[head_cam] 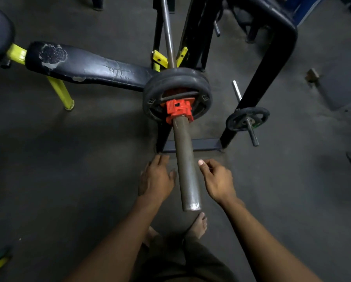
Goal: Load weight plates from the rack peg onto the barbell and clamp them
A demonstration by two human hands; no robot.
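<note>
With the red collar (179,110) seated against the plates (177,92), we judge slippage the risk.
Our left hand (156,178) and right hand (218,180) flank the sleeve (185,165), fingers loose, holding nothing.

Single head-worn view — looking steeply down, close over the barbell sleeve (185,165) and floor (68,180).

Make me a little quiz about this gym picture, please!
1. What colour is the clamp on the barbell sleeve?
2. True or false: the left hand and right hand are gripping the sleeve.
3. Where is the small weight plate? A) on a rack peg B) on the bench C) on the floor

Key
1. Red; it sits against the stacked weight plates.
2. False: both hands are open, one on each side of the sleeve.
3. A
</note>
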